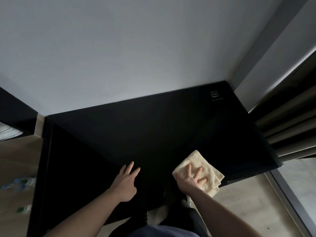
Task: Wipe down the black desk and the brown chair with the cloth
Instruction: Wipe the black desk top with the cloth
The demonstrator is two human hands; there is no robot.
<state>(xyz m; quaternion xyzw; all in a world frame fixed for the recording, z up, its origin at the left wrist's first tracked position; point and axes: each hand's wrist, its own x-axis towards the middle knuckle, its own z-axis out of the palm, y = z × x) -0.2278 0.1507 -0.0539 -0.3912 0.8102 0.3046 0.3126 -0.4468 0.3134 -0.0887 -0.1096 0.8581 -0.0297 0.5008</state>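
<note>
Black desk (153,130) carries a folded cloth (205,166).

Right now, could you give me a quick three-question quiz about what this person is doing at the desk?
1. True or false: the right hand presses the cloth flat with spread fingers.
2. Where does the cloth lie on the black desk? A) far left corner B) near right edge, partly overhanging C) against the wall
3. Fill in: the left hand rests on the ____ and holds nothing.

Key: 1 true; 2 B; 3 desk.
</note>
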